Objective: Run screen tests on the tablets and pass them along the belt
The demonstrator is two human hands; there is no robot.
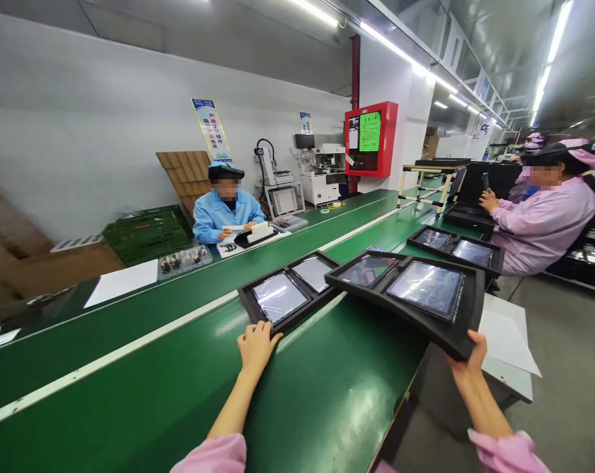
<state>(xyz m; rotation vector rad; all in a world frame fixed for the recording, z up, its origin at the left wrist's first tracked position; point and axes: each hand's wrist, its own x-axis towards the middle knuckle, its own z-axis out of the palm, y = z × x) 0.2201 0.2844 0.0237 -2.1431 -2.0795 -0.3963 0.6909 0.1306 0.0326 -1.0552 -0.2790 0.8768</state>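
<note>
My left hand [258,347] grips the near corner of a black foam tray [297,319] lying on the green conveyor belt [327,387]. Two flat glass-faced screens sit in that tray's recesses, one of them a pale screen [280,297]. My right hand [469,358] is closed on the near right corner of a second black foam tray [471,295], thumb on top and fingers mostly hidden beneath. This tray is tilted, and its left end overlaps the first tray's right end. It also bears two screens, the larger a shiny screen [427,288].
Another tray with screens [455,251] lies farther along the belt. A pink-sleeved co-worker [548,217] sits at right by a black case. Across the belt sits a co-worker in blue [228,207]. A white side table [509,335] with paper stands right. A low rack [432,172] straddles the belt.
</note>
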